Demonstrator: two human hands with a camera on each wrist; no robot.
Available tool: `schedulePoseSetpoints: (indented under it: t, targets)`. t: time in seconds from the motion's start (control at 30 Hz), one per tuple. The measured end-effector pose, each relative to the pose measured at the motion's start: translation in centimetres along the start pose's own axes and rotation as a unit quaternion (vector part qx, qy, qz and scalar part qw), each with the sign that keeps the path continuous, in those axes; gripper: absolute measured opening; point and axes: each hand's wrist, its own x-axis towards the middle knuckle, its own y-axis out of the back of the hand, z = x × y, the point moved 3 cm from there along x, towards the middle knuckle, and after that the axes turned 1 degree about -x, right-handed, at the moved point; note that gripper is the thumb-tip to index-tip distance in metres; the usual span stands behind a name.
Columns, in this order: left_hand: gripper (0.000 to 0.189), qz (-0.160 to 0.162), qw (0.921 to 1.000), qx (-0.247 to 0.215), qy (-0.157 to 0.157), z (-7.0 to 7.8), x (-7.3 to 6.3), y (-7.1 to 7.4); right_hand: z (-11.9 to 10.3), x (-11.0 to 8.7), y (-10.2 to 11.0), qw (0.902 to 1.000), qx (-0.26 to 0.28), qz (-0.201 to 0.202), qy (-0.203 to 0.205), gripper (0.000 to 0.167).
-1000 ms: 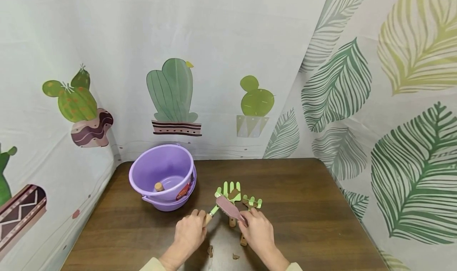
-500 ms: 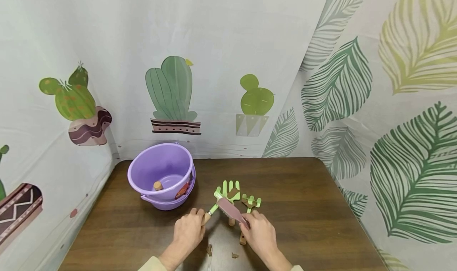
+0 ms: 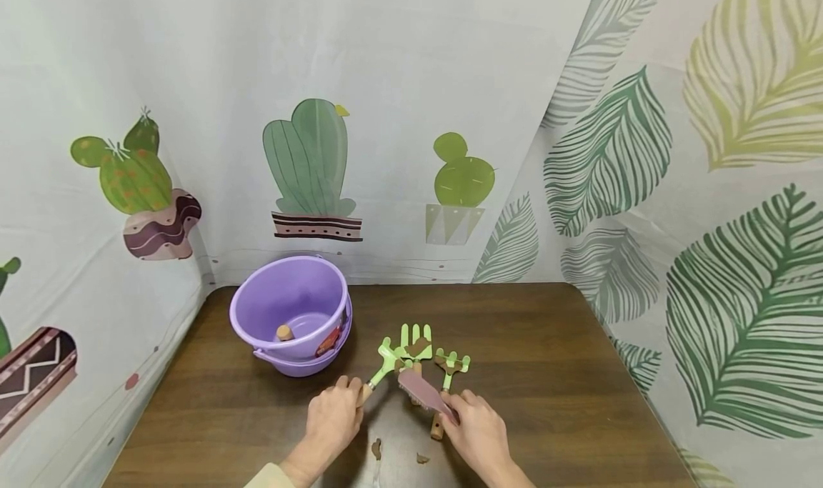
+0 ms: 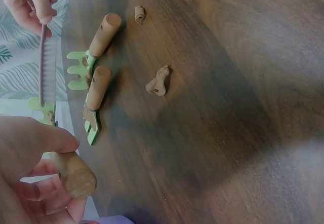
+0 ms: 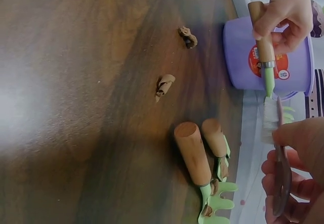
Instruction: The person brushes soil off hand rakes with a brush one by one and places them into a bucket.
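My left hand (image 3: pixel 334 413) grips the wooden handle (image 4: pixel 78 177) of a small green garden rake (image 3: pixel 388 359), its prongs pointing away. My right hand (image 3: pixel 479 429) holds a pink brush (image 3: pixel 421 389) by its handle, with pale bristles (image 5: pixel 270 120) turned toward the rake. The brush head is close to the rake's prongs; I cannot tell whether they touch. Behind the brush lie a green garden fork (image 3: pixel 416 341) and another small green rake (image 3: pixel 452 363), both wooden-handled and with brown bits stuck on them. The brush partly hides the fork's handle.
A purple bucket (image 3: pixel 289 288) stands at the back left of the brown table (image 3: pixel 546 374), with a wooden handle end (image 3: pixel 285 333) inside it. Brown curled scraps (image 3: pixel 422 458) lie near the front. A patterned cloth (image 3: pixel 398 59) hangs behind.
The left hand has drawn the rake slightly left and nearer. My right hand has shifted a little right and nearer with the brush, whose head now overlaps the rake's prongs less.
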Motion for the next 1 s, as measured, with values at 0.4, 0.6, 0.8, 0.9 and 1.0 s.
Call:
schedulePoseSetpoints:
  t: [0.4, 0.6, 0.8, 0.9, 1.0]
  targets:
    - [0.035, -0.016, 0.9998, -0.003, -0.013, 0.4, -0.5, 0.4, -1.1, 0.8, 0.1, 0.9977, 0.006, 0.048, 0.048, 0.026]
    - [0.035, -0.019, 0.9997, -0.009, -0.015, 1.1, -0.6, 0.7, -1.9, 1.6, -0.3, 0.9986, -0.010, 0.039, 0.033, 0.024]
    - [0.035, -0.009, 0.9998, -0.004, -0.016, 1.1, -0.4, 0.9, -2.1, 1.6, -0.7, 0.9964, -0.028, 0.065, 0.046, 0.025]
    - [0.035, -0.005, 0.9999, -0.002, -0.015, 1.1, -0.4, 1.0, -2.2, 1.5, -0.6, 0.9947, -0.038, 0.078, 0.055, 0.024]
    - [0.035, -0.003, 0.9999, -0.003, -0.016, 1.2, -0.2, 1.0, -2.2, 1.4, -0.5, 0.9935, -0.048, 0.082, 0.063, 0.024]
